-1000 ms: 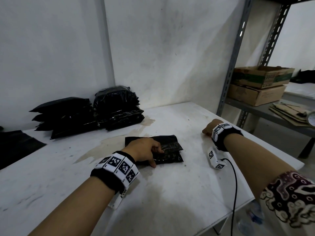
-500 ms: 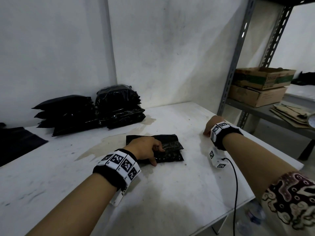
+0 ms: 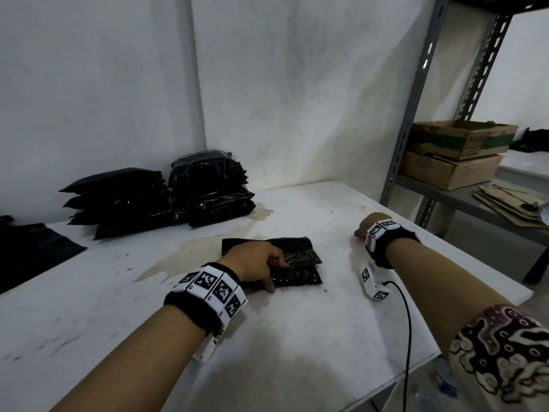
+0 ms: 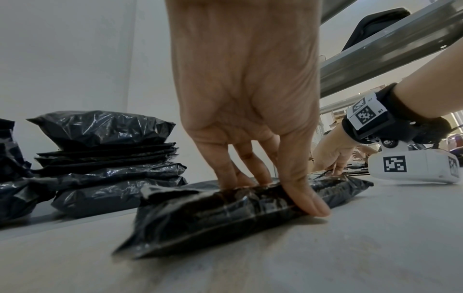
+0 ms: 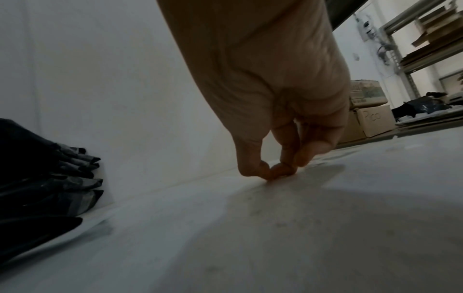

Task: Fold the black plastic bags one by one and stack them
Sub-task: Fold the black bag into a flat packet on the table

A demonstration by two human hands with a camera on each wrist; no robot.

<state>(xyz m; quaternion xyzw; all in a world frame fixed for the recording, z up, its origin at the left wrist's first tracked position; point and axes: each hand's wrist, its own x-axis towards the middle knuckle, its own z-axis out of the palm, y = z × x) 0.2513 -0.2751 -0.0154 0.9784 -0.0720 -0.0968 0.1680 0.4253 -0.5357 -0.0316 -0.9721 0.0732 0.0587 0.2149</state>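
A folded black plastic bag [image 3: 300,264] [image 4: 213,216] lies in the middle of the white table [image 3: 297,346]. My left hand [image 3: 269,270] [image 4: 275,196] grips it, fingers [image 4: 225,174] pressed into its top fold and thumb along its near edge. My right hand [image 3: 364,230] [image 5: 278,171] [image 4: 333,158] sits to the bag's right, loosely curled, fingertips on the bare table, holding nothing. Two stacks of folded black bags [image 3: 124,203] [image 3: 208,188] [image 4: 107,158] stand against the back wall.
A flat black bag [image 3: 32,251] lies at the table's left edge. A grey metal rack [image 3: 416,114] with cardboard boxes [image 3: 451,156] stands right of the table. A black cable [image 3: 408,322] hangs from my right wrist over the table's near right edge.
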